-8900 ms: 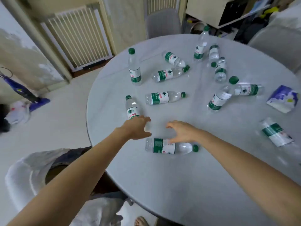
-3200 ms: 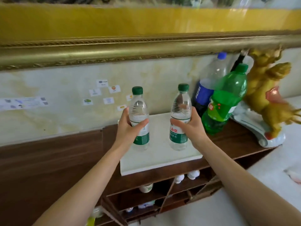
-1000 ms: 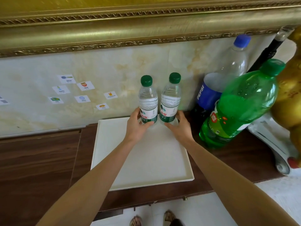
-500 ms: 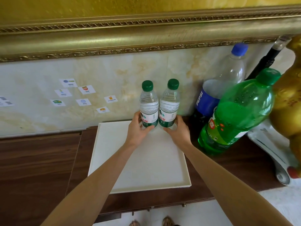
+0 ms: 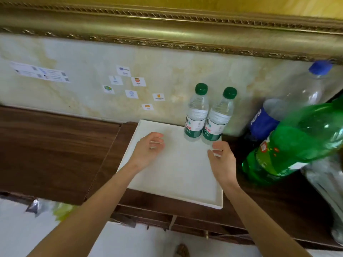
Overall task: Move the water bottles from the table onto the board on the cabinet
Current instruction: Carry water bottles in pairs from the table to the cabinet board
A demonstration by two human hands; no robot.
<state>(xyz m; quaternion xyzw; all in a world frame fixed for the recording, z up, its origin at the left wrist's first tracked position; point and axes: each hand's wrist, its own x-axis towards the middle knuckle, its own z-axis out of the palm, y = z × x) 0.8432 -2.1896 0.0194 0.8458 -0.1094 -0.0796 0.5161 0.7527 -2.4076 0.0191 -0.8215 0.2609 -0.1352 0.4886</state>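
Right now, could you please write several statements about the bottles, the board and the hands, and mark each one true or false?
1. Two green-capped water bottles stand upright at the far right corner of the white board. True.
2. The left hand grips one of the water bottles. False: it holds nothing, its fingers loosely curled above the board.
3. The right hand is clear of both water bottles. True.
4. The two water bottles stand far apart. False: they stand side by side, about touching.
5. The Pepsi bottle stands on the board. False: it is to the right of the board, behind the big green soda bottle.
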